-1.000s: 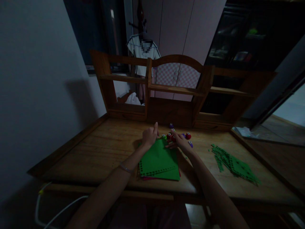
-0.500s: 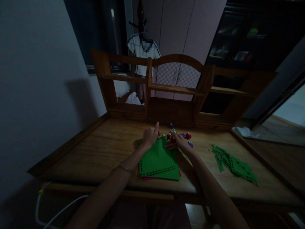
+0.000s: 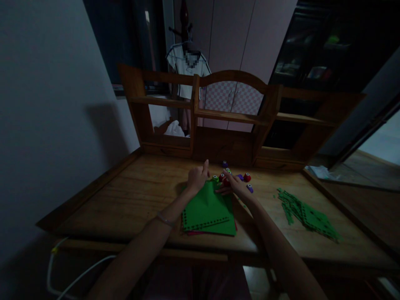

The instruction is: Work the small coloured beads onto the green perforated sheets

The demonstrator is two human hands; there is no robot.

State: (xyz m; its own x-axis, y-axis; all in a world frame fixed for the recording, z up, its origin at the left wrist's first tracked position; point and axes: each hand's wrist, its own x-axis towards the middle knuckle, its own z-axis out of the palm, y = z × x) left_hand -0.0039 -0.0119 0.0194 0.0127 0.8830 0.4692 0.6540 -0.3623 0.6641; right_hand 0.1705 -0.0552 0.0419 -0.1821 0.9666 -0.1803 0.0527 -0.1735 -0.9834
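My left hand point(image 3: 197, 178) is closed at the upper left edge of a green sheet point(image 3: 209, 206), thumb pointing up. Whatever its curled fingers hold is hidden. My right hand point(image 3: 235, 186) lies over the sheet's upper right corner with fingers stretched out, touching it. Rows of small dark holes run along the sheet's left and lower edges, and a pinkish-red sheet point(image 3: 195, 233) peeks out underneath. Beyond and beside my right hand are several small coloured pieces with white, eye-like tops, among them a green piece point(image 3: 215, 178), a red piece point(image 3: 247, 177) and a purple piece point(image 3: 249, 188).
To the right on the wooden desk point(image 3: 125, 196) lies a pile of green strips and perforated scraps point(image 3: 308, 214). A wooden shelf unit point(image 3: 231, 118) rises along the back edge. At lower left hangs a white cable point(image 3: 84, 277).
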